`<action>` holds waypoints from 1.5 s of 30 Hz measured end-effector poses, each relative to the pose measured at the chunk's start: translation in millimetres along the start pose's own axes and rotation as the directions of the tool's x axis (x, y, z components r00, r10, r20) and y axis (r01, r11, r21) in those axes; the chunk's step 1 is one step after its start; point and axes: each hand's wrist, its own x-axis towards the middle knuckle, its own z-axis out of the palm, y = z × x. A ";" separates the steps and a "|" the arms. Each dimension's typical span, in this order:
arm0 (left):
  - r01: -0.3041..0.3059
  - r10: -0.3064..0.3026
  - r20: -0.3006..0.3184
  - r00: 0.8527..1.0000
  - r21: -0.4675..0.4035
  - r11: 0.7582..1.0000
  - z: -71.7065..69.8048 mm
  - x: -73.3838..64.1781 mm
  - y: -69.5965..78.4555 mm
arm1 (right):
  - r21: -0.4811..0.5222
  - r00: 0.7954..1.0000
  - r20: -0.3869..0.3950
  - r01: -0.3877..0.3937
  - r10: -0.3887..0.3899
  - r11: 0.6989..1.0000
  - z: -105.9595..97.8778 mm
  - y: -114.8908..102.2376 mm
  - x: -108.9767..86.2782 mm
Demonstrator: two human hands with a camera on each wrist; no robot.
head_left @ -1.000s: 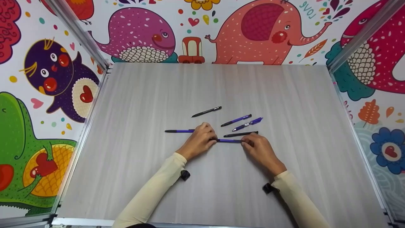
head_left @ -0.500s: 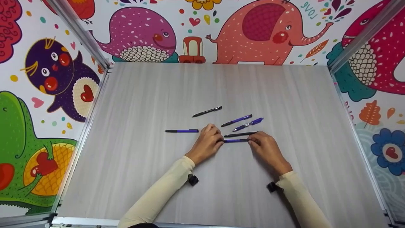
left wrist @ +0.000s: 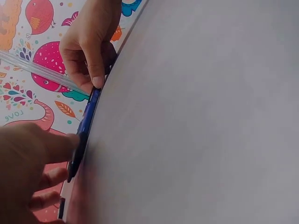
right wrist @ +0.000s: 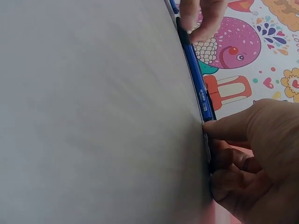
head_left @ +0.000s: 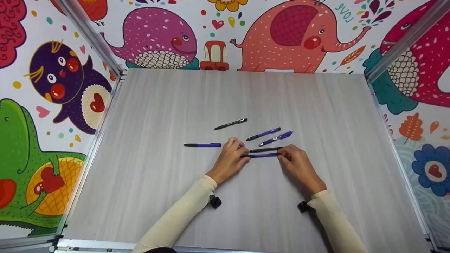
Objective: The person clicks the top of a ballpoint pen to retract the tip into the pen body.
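A blue pen with a black grip (head_left: 263, 155) lies crosswise between my two hands. My left hand (head_left: 229, 157) pinches its black tip end, with the thumb (left wrist: 65, 145) against the grip in the left wrist view. At the opposite end, my right hand (head_left: 298, 164) holds the pen with thumb and fingers. A black pen (head_left: 265, 150) lies just beyond and almost parallel, its right end hidden by the right-hand fingers. Left of my left hand is another blue pen with a black grip (head_left: 203, 144).
Farther back on the wood-grain table (head_left: 168, 105) lie a black pen (head_left: 231, 124), a blue pen with a black grip (head_left: 263, 134) and a purple pen with a clear section (head_left: 276, 138). Cartoon-printed walls (head_left: 218, 31) and metal posts (head_left: 404, 44) bound the table.
Both hands have shifted right with the blue pen, then slightly away from me, bringing it closer to the black pen. The left-hand blue pen's end is now uncovered.
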 end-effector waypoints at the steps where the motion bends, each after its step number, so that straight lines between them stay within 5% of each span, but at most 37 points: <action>1: 0.000 0.000 -0.012 1.000 -0.006 1.000 -2.2 -0.5 -0.8 | 0.002 1.000 0.001 -0.002 0.002 1.000 -0.7 -0.7 0.0; 12: 0.046 -0.051 -0.070 0.996 -0.076 0.996 -32.4 -11.2 -17.5 | 0.034 0.999 -0.001 0.039 -0.039 0.999 13.3 -23.8 8.1; 28: 0.094 -0.106 -0.128 0.986 -0.094 0.991 -68.4 -39.9 -49.9 | 0.160 0.963 0.067 0.246 -0.259 0.956 64.3 -75.6 46.3; 45: 0.174 -0.187 -0.174 0.967 -0.086 0.981 -89.6 -64.3 -91.9 | 0.047 0.952 0.151 0.262 -0.266 0.964 112.4 -108.6 79.6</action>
